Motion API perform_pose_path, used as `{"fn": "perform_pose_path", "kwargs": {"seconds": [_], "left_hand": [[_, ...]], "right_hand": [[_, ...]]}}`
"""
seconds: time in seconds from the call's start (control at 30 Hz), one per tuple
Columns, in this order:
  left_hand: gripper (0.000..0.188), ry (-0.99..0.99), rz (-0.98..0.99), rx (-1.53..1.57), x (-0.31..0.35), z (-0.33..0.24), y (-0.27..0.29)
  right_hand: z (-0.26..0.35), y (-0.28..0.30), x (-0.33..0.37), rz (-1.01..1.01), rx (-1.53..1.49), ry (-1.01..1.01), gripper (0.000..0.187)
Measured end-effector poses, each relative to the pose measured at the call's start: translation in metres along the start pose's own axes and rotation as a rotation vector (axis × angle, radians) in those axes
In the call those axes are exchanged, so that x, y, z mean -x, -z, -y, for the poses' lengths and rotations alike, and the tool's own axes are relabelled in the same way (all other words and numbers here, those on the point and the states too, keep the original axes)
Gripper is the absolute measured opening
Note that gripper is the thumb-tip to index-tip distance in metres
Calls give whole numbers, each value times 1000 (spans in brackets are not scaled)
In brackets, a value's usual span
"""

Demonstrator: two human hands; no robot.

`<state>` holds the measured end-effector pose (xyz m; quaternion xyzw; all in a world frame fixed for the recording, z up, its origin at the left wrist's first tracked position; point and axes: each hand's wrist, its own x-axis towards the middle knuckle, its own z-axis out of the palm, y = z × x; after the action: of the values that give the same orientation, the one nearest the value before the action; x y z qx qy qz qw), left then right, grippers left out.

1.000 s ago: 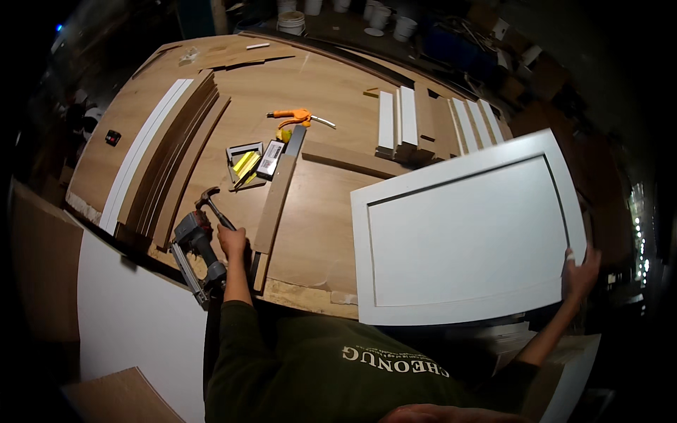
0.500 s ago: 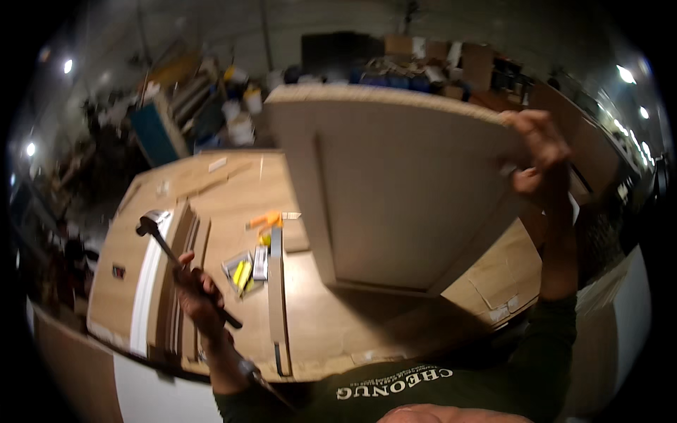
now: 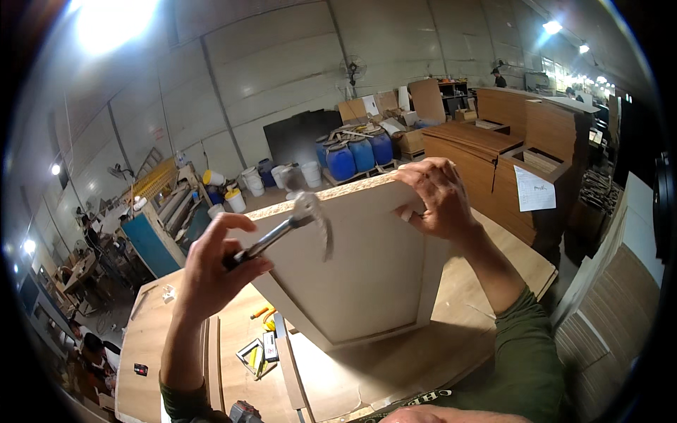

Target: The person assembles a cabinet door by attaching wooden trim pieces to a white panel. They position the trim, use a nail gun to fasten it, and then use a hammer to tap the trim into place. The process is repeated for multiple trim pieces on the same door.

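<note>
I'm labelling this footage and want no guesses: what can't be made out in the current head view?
Head view:
Handle end of the hammer: hidden by the left hand.
Far face of the white panel: turned away from the camera.
Rest of the grey tool: cut off by the lower edge.

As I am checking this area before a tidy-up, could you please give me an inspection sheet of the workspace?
Surface: wooden table, partly shadowed beside the panel.
Job's things: pale panel, stood on edge; hammer, held in front of it, its head blurred.
Clutter: orange tool, yellow pieces and brown strip on the table.
Grips: left grip holds the hammer; right grip grasps the panel at its top.
Cables: nothing seen on the table.
Surroundings: blue barrels, white buckets and brown cabinets beyond the table.
</note>
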<state>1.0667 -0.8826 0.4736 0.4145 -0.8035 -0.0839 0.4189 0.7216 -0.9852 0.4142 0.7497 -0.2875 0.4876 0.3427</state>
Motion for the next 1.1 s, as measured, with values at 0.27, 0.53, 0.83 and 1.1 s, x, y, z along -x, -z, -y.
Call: {"fn": "perform_pose_path", "kwargs": {"seconds": [0.27,0.53,0.83,1.1], "left_hand": [[13,-152,99,-405,-59,-40,-16],[38,-112,-113,-176,-107,-59,-25],[36,-75,-38,-252,-125,-64,-40],[35,-70,192,-472,-122,-48,-50]], "right_hand": [[-8,-8,2,-18,-50,-56,56],[-16,-22,6,-101,0,-23,58],[-21,-32,3,-105,-11,-10,58],[-27,-38,3,-50,14,-15,60]]}}
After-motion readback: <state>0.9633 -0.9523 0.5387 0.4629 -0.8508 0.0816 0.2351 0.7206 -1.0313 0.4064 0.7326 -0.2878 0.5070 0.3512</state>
